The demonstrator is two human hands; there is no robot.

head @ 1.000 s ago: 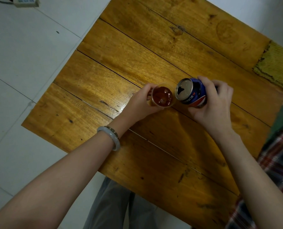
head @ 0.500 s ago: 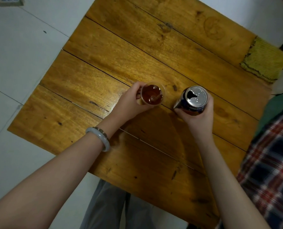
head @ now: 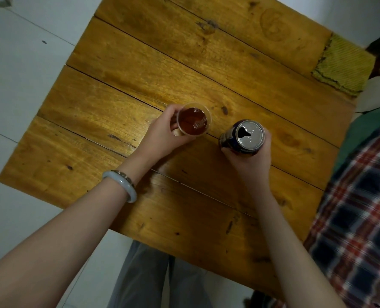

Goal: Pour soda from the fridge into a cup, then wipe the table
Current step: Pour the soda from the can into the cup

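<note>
A clear plastic cup [head: 194,121] holding dark brown soda stands on the wooden table [head: 140,63] near its middle. My left hand [head: 162,136] grips the cup from its left side. To the right of the cup a blue soda can [head: 244,137] stands upright, its silver top open. My right hand [head: 250,161] grips the can from the near side. The cup and the can are a short gap apart.
A yellow-green cloth [head: 343,65] lies on the table's far right corner. A person in a plaid shirt [head: 357,218] stands at the right edge. White floor tiles [head: 24,70] lie to the left, and my grey trousers [head: 144,278] show below the near edge.
My right hand has turned the can from tilted over the cup to upright and moved it away to the right. My left hand still holds the cup.
</note>
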